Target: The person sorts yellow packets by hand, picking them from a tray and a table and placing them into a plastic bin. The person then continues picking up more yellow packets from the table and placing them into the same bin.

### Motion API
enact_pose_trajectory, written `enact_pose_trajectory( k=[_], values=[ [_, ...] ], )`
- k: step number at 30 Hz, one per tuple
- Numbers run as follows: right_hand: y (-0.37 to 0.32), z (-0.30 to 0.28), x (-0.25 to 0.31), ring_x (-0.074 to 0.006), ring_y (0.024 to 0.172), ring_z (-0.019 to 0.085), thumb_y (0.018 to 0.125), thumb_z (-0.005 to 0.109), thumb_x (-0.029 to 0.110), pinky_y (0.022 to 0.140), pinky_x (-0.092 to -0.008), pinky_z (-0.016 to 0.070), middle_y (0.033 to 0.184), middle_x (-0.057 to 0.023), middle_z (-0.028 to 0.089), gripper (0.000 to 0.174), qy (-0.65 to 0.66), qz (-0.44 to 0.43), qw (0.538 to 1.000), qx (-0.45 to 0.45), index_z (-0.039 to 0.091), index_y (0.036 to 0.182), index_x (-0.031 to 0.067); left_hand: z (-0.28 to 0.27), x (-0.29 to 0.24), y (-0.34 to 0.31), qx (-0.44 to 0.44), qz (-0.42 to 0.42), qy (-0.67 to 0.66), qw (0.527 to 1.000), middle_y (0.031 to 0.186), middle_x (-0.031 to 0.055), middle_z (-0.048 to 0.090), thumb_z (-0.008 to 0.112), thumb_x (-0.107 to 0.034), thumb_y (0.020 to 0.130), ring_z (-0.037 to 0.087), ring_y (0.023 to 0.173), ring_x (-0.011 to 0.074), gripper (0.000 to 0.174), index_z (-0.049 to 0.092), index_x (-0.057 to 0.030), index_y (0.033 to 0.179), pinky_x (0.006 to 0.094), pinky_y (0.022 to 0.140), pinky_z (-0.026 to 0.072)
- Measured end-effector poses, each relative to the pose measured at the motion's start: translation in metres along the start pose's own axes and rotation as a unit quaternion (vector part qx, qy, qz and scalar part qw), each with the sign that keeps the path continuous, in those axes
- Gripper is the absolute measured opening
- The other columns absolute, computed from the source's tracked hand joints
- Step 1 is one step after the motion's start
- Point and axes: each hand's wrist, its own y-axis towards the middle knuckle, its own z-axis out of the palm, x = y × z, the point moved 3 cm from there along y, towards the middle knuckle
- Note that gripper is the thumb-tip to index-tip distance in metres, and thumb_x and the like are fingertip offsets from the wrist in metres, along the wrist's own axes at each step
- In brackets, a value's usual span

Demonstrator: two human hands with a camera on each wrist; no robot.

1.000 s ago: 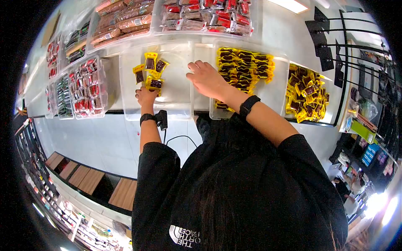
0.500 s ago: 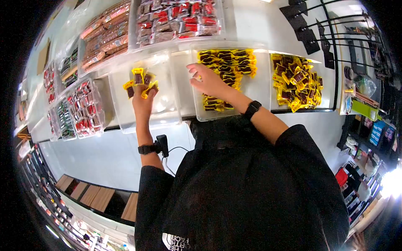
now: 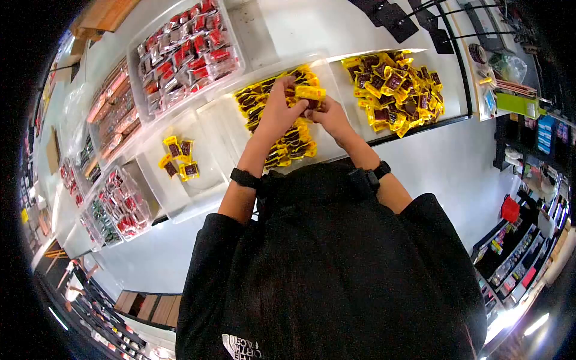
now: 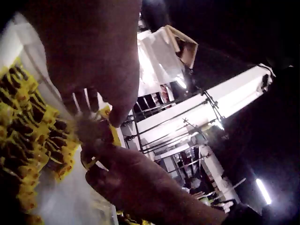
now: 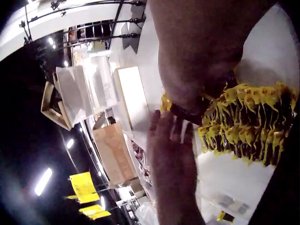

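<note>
Over a clear tub (image 3: 327, 129) lined with rows of yellow-and-brown snack packets (image 3: 300, 141), both hands meet. Between their fingers are small wrapped snack packets (image 3: 311, 93), with yellow edges and dark brown middles. My left hand (image 3: 277, 117) holds them from the left, thumb toward the right hand. From the other side my right hand (image 3: 334, 122) grips them with curled fingers. The yellow wrapper (image 4: 114, 133) shows between the two hands in the left wrist view. In the right wrist view the hands hide most of the held packets (image 5: 165, 102).
Left of the rows, another clear tub (image 3: 207, 174) holds several loose yellow packets (image 3: 172, 147). A heap of the same packets (image 3: 393, 90) lies to the right. Tubs of red-and-silver packets (image 3: 186, 54) and long pinkish packs (image 3: 114, 114) stand further back, with black hooks (image 3: 399, 21) beyond.
My left hand has left the loose packets and moved right to the tub with rows, where it meets the right hand. Packets now show between them. The head view has turned.
</note>
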Motion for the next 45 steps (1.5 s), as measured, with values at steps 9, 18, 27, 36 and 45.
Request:
enact_pose_trajectory(
  k=[9,18,27,36,45],
  values=[
    [0.003,-0.013,-0.038,-0.0209,0.084,0.055,0.08,0.054,0.009,0.075,-0.0318,0.0455,0.096,-0.0095,0.055,0.022,0.306,0.232,0.92,-0.075,0.049,0.1,0.0036,0.036,0.038,0.001,0.077,-0.044,0.048,0.995,0.087,0.0163,0.06,0.062,-0.019,0.076,0.06,0.08,0.0292,0.031,0.049,-0.0026,0.1,0.0364,0.068,0.0466],
    [0.01,-0.009,-0.051,-0.0209,0.078,0.05,0.08,0.05,0.017,0.069,-0.0319,0.0449,0.08,-0.0062,0.05,0.015,0.455,0.225,0.854,-0.111,0.049,0.088,0.0038,0.061,0.045,0.021,0.032,0.103,0.339,0.935,0.08,0.0118,0.056,0.056,-0.008,0.069,0.054,0.08,0.031,0.012,0.051,-0.005,0.08,0.04,0.068,0.0457],
    [0.019,-0.008,-0.069,-0.0153,0.083,0.048,0.078,0.052,0.014,0.072,-0.0314,0.0381,0.092,-0.0012,0.051,0.015,0.342,0.19,0.911,-0.13,0.05,0.093,0.0108,0.068,0.059,0.019,0.017,0.09,0.329,0.94,0.091,0.0106,0.052,0.054,-0.013,0.075,0.051,0.087,0.0302,0.011,0.055,-0.008,0.085,0.0417,0.075,0.0421],
    [0.021,0.004,-0.063,-0.0115,0.092,0.041,0.08,0.049,0.015,0.08,-0.034,0.0288,0.095,0.0038,0.047,0.022,0.185,0.209,0.955,-0.103,0.046,0.101,0.0158,0.065,0.059,0.021,-0.016,0.109,0.389,0.915,0.082,0.0063,0.054,0.054,-0.012,0.069,0.051,0.083,0.0237,0.005,0.055,-0.0086,0.073,0.0367,0.074,0.0379],
    [0.038,-0.003,-0.103,-0.0179,0.081,0.047,0.08,0.043,0.014,0.076,-0.0337,0.0364,0.084,-0.0041,0.05,0.006,0.379,0.222,0.889,-0.127,0.046,0.082,0.0099,0.066,0.059,0.034,0.052,0.179,0.408,0.894,0.087,0.0048,0.055,0.055,-0.013,0.067,0.05,0.089,0.0219,0.011,0.057,-0.0099,0.078,0.0344,0.078,0.0375]
  ],
)
